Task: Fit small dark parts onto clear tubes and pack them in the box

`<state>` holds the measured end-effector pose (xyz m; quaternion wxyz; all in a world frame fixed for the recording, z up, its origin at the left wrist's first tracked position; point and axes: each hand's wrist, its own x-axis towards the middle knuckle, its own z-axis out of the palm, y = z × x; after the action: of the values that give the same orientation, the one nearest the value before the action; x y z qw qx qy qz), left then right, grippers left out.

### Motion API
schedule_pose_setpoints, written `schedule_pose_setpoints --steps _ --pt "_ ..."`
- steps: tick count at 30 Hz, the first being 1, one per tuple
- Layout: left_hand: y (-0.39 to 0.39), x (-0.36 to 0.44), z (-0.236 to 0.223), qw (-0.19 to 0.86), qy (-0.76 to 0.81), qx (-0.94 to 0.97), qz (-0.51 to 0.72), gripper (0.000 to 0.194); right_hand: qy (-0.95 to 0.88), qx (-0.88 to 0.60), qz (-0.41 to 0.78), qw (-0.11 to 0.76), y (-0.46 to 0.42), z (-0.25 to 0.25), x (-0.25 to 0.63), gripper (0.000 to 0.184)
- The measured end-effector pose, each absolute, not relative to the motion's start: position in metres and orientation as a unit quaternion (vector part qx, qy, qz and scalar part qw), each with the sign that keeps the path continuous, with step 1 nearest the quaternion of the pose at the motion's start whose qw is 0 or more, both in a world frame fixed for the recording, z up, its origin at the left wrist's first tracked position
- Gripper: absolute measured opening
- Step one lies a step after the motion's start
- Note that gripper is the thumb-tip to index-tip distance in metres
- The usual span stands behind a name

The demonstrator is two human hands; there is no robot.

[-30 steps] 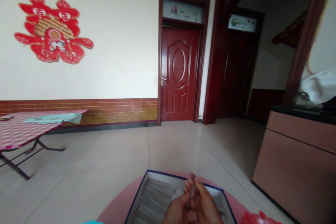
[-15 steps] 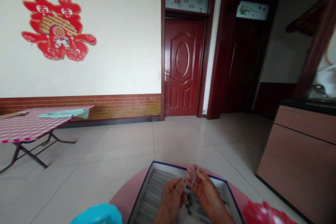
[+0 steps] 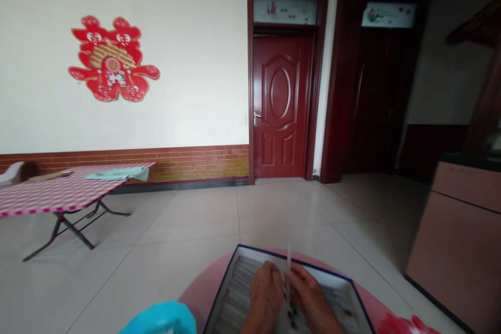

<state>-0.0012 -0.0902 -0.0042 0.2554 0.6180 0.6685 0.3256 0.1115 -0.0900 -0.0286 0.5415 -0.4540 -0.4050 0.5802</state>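
Note:
My right hand (image 3: 311, 292) pinches a thin, translucent tube-like stick (image 3: 288, 258) that stands nearly upright between thumb and fingers. Close beside it, my left hand (image 3: 266, 292) is closed, its fingertips curled near the lower part of the stick; what they hold, if anything, is hidden. Both hands are over a shallow white box (image 3: 332, 277) with a blue rim. Inside the box, several slim, greyish clear sticks (image 3: 237, 297) lie in rows on the left. Small dark pieces (image 3: 290, 315) show below the hands, too blurred to name.
The box rests on a round pink surface (image 3: 207, 279). A bright blue bag-like thing (image 3: 162, 318) is at its left, a red one (image 3: 405, 325) at its right. Farther off are a folding table (image 3: 58, 188) with a checked cover and a pinkish cabinet (image 3: 457, 240).
My hands have come closer together. The right hand has turned from palm-up to a pinch, and the stick now points upward. The view has shifted slightly left and up.

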Motion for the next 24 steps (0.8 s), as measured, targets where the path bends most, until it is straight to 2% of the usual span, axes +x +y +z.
schedule_pose_setpoints --steps 4,7,10,15,20,24 --pt "-0.083 -0.019 -0.001 0.151 0.663 0.660 0.319 0.033 -0.494 -0.507 0.466 0.530 -0.088 -0.029 0.109 0.028" --pt "-0.079 -0.038 -0.003 0.100 0.635 0.700 0.311 0.037 -0.571 -0.509 0.376 0.523 -0.087 -0.031 0.107 0.019" --pt "-0.080 -0.052 -0.006 0.073 0.562 0.775 0.279 0.036 -0.630 -0.498 0.324 0.500 -0.089 -0.032 0.105 0.017" --pt "-0.082 -0.058 -0.010 0.075 0.504 0.840 0.188 0.027 -0.651 -0.502 0.312 0.476 -0.091 -0.030 0.102 0.015" --pt "-0.067 -0.077 -0.019 0.090 0.523 0.819 0.218 0.024 -0.534 -0.561 0.325 0.543 -0.083 -0.033 0.112 0.039" --pt "-0.057 -0.094 -0.031 0.095 0.557 0.799 0.205 0.026 -0.534 -0.571 0.313 0.540 -0.079 -0.036 0.119 0.036"
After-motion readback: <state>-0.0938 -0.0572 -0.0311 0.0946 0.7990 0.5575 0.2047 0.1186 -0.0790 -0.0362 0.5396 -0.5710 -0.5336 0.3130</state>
